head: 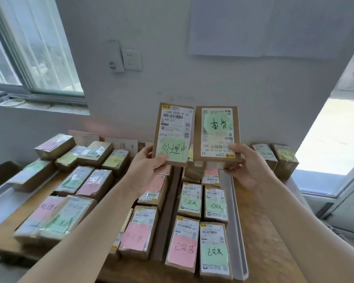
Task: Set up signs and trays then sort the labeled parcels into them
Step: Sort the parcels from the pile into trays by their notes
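My left hand (146, 163) grips the lower edge of a brown parcel (173, 127) with a white shipping label and a green handwritten note. My right hand (246, 166) holds a second brown parcel (217, 137), turned upside down, with a green note near its top. Both are raised side by side above the table. Below lie several parcels with pink or green notes: a tray (236, 211) holds green- and pink-noted ones (214, 252), and a middle row includes a pink-noted parcel (136, 233). Paper signs (127, 147) lean against the wall behind.
More parcels (84, 180) crowd the left side of the wooden table (260, 231). A grey tray (2, 201) sits at the far left. Two parcels (274, 156) stand at the back right. A window is on the left, a wall socket (132, 59) above.
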